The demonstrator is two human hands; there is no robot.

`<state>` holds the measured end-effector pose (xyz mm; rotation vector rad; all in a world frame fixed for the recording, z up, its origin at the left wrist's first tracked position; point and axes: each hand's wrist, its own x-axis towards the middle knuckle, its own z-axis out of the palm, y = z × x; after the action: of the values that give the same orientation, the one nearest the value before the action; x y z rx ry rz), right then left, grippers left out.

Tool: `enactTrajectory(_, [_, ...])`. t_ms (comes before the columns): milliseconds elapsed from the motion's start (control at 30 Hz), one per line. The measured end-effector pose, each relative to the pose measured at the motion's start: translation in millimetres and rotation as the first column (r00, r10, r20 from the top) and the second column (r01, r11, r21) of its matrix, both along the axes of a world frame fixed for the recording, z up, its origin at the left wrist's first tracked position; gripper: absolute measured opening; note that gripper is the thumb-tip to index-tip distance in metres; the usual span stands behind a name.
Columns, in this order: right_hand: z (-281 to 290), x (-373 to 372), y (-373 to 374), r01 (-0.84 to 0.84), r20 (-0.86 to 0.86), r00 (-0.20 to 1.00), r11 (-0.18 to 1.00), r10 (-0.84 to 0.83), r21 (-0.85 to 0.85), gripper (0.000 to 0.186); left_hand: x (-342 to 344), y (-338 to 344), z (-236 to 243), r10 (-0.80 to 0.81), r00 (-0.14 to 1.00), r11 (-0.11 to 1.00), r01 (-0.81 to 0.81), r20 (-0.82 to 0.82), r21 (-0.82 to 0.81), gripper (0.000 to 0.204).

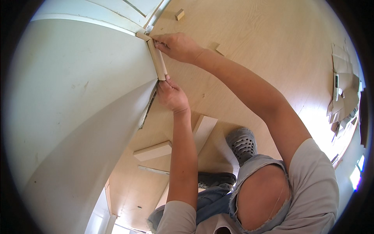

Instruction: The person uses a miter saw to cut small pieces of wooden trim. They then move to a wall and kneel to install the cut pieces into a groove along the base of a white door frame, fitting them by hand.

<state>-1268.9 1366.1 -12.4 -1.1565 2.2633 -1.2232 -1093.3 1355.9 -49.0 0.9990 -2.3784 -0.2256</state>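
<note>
A short length of pale wood-look baseboard [157, 62] stands against the end of a white wall [89, 78], at floor level. Its near end is gripped by my left hand [173, 96], with the thumb on the top edge. At the far end my right hand [178, 46] has thumb and fingers closed on the same piece, close to the corner. There it meets a second trim piece [143, 36] that runs along the wall's other face; whether the two touch fully is too small to tell.
Small wood offcuts [179, 15] lie on the wood-look floor [249, 39]. Longer trim boards [154, 151] rest beside my left forearm. My shoe [242, 144] is planted near them. Flattened cardboard [344, 91] is at the far right, and a white door [113, 11] stands beyond the wall.
</note>
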Motion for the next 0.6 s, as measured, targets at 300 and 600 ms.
enactTrajectory(300, [23.5,-4.6,-3.4,0.039,0.307,0.949,0.991,-0.076,0.124,0.043,-3.8,-1.4,-3.2,0.036,0.999,0.999,-0.036,-0.006,-0.018,0.022])
enactTrajectory(600, [14.4,-13.0,-13.2,0.051,0.405,0.911,0.997,-0.07,0.059,0.042,-6.2,-1.9,-2.7,0.021,1.0,0.999,-0.021,-0.009,-0.029,0.023])
